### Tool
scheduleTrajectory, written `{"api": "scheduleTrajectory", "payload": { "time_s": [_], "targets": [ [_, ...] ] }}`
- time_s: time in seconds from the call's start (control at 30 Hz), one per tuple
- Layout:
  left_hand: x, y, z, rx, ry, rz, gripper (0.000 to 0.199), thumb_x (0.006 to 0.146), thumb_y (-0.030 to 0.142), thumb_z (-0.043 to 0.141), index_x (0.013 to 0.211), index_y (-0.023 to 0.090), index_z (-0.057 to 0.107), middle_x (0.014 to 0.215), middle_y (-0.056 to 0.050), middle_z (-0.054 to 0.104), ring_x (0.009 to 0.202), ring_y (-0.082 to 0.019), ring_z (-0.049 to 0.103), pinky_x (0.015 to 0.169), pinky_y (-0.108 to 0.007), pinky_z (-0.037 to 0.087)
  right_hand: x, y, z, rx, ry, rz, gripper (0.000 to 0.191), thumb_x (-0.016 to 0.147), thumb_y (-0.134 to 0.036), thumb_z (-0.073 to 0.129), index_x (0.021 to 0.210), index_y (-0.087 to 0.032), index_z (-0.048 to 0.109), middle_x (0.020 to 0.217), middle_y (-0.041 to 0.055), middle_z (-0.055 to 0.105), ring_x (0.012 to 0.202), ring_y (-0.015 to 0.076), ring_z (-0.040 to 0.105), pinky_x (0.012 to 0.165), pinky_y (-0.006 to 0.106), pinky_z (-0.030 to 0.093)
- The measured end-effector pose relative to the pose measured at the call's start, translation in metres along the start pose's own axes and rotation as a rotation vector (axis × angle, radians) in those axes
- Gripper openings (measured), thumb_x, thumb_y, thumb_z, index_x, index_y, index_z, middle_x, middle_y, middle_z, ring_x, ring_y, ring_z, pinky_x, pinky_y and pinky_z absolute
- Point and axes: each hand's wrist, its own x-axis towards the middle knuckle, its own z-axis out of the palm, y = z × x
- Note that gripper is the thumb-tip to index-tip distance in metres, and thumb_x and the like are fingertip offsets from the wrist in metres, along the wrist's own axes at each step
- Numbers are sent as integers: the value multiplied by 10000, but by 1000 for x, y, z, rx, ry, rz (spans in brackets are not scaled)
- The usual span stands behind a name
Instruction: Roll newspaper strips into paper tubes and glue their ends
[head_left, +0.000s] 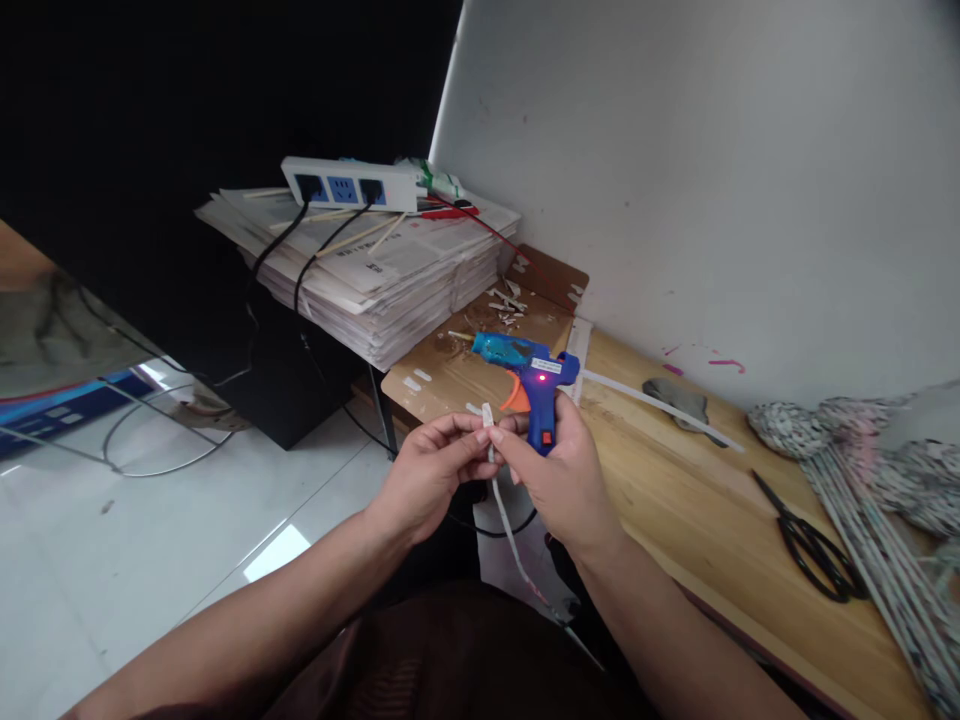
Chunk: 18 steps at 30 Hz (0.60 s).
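A thin rolled paper strip (504, 515) hangs down from between my two hands, its pale flat tip poking up above the fingertips. My left hand (435, 465) pinches the strip near that tip. My right hand (562, 470) pinches it from the other side, thumb against the left thumb. The blue glue gun (529, 362), with an orange trigger and a glowing red light, has its handle at my right hand's palm and fingers. Its nozzle points left over the brown board (442, 375), and a white glue stick sticks out of its back.
A newspaper stack (420, 270) bears a white power strip (349, 183) with black cords hanging down. Black scissors (814, 550), a grey cloth (679, 402) and paper-woven bundles (855, 480) lie on the wooden table (675, 500) at right. Paper scraps (510, 303) lie behind the glue gun.
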Motion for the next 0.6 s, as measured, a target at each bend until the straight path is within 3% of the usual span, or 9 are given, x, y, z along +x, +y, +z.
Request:
{"api": "scheduleTrajectory", "payload": {
  "time_s": [0.2,0.3,0.43,0.6],
  "targets": [
    [4,5,-7,-11,57,-21,199,733,241,785,840,113,678,772,-42,689,704,-130,689,682,-215,576,16,7,-13,-17,53,18,242,796,-337,689,923,-216,522,686,-73,548,438,42,456,398,165,363],
    [2,12,-12,-19,99,-14,199,716,224,797,820,105,678,737,-30,668,704,-147,701,672,-213,583,37,15,-18,47,72,113,279,766,-382,698,903,-206,531,662,-79,534,404,35,432,358,156,305],
    [-4,20,-20,-25,128,-9,179,714,200,795,807,105,674,728,-25,660,692,-151,702,666,-220,593,66,33,-11,101,106,214,274,772,-406,658,894,-211,509,667,-75,565,365,30,431,312,138,226],
    [-6,20,-33,-24,142,-20,158,738,186,776,829,117,668,749,-39,679,715,-153,707,694,-230,598,92,57,6,82,41,317,299,806,-460,635,885,-208,494,630,-60,592,335,53,464,266,149,220]
  ]
}}
